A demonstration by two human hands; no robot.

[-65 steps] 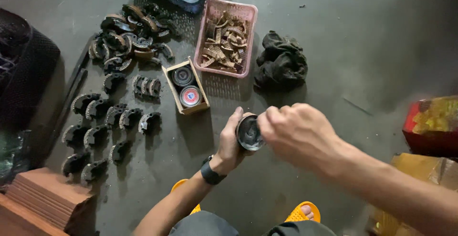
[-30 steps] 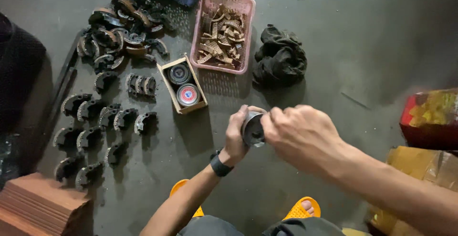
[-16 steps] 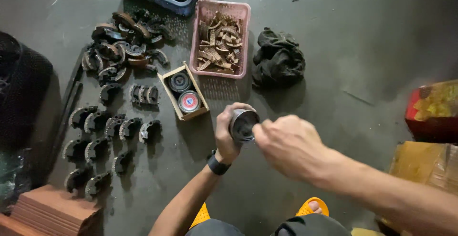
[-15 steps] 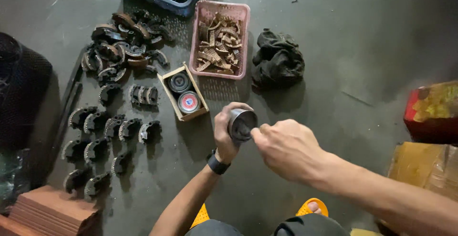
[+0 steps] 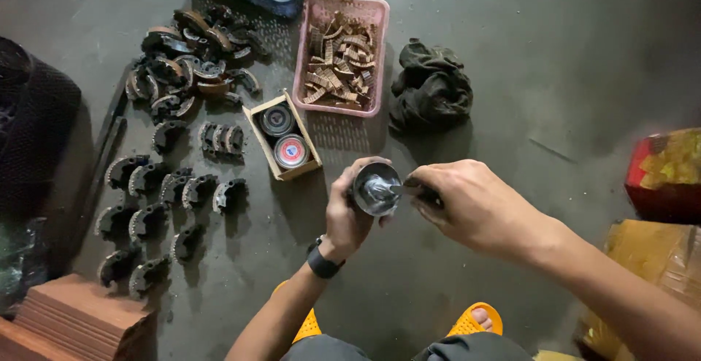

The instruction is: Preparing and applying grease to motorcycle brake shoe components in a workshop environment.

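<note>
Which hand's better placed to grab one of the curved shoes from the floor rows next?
Left, probably. The left hand is on the side of the curved shoes; it holds the round tin, while the right hand works a thin tool inside.

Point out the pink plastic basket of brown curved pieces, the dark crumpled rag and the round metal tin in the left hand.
pink plastic basket [image 5: 377, 27], head view, right rim.
dark crumpled rag [image 5: 429, 89], head view, middle folds.
round metal tin [image 5: 374, 190], head view, shiny inside.

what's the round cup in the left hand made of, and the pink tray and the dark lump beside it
Round cup: likely bare metal, since it glints silver-grey. Pink tray: probably moulded plastic, matte with perforated walls. Dark lump: seemingly cloth, crumpled in soft folds, perhaps a rag.
</note>
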